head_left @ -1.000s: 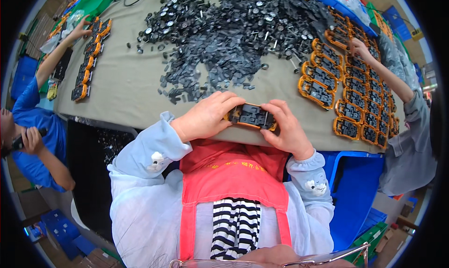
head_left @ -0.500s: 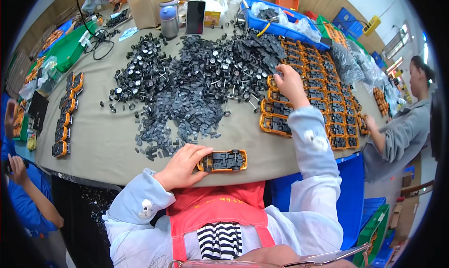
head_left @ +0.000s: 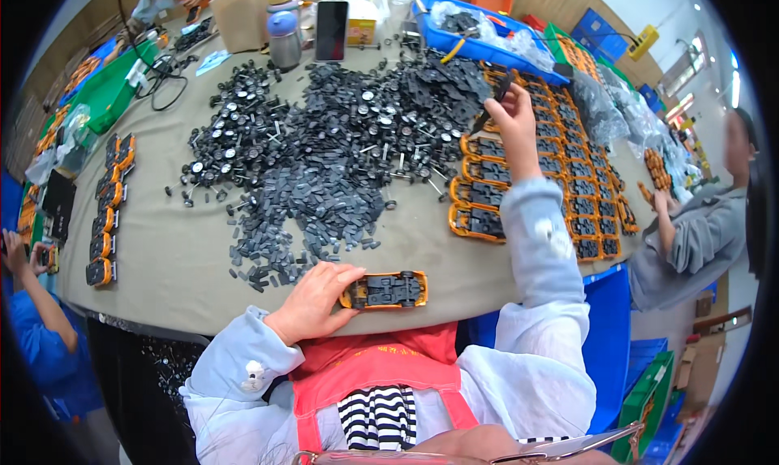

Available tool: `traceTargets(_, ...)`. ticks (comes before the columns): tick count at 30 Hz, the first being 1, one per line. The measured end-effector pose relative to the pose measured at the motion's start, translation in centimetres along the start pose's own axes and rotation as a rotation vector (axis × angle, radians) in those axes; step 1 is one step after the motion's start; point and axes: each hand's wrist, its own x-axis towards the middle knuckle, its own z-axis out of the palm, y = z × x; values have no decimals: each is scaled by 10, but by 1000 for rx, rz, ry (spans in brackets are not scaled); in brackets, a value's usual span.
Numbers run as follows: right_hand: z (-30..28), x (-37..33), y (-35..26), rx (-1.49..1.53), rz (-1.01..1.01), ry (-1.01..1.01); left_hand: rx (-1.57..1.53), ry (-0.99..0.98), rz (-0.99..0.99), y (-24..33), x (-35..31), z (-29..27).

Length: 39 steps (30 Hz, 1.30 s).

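Observation:
An orange toy car (head_left: 396, 290) lies upside down near the table's front edge, its black underside facing up. My left hand (head_left: 315, 299) grips its left end, thumb and fingers on either side. Over the right side of the table, my right hand (head_left: 514, 122) pinches a flat black plastic plate (head_left: 482, 122), tilted and partly hidden by my fingers. It hovers beside the heap of similar black plates (head_left: 446, 83) and above the upturned orange cars (head_left: 485, 171).
Wheels on axles (head_left: 231, 132) and small black pieces (head_left: 304, 193) are heaped mid-table. A row of cars (head_left: 105, 217) stands at left. At the back are a blue bin (head_left: 487, 47), a flask (head_left: 284, 39) and a phone (head_left: 331, 31). Co-workers sit at both sides.
My right hand has lifted slightly from the heap's edge, now with a black plate in it. My left hand stays on the toy car, which has shifted slightly. The view has tilted a little.

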Motion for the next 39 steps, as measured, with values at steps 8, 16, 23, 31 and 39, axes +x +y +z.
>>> traceTargets(8, -34, -254, -3, 151, 600, -20, 1, 1, -44, 3, 4, -6)
traceTargets(16, -71, -263, -22, -586, -116, -432, 21, -40, -133, 4, -5, -10)
traceTargets(23, -77, -229, -25, -625, -243, -943, 39, 1, -91, 3, -10, -5)
traceTargets(31, -78, -237, -29, -619, -271, -793, -25, 50, -94, -3, -17, -1)
traceTargets(39, -40, -226, -83, -326, -398, -733, -63, 67, -117, -6, -17, 0)
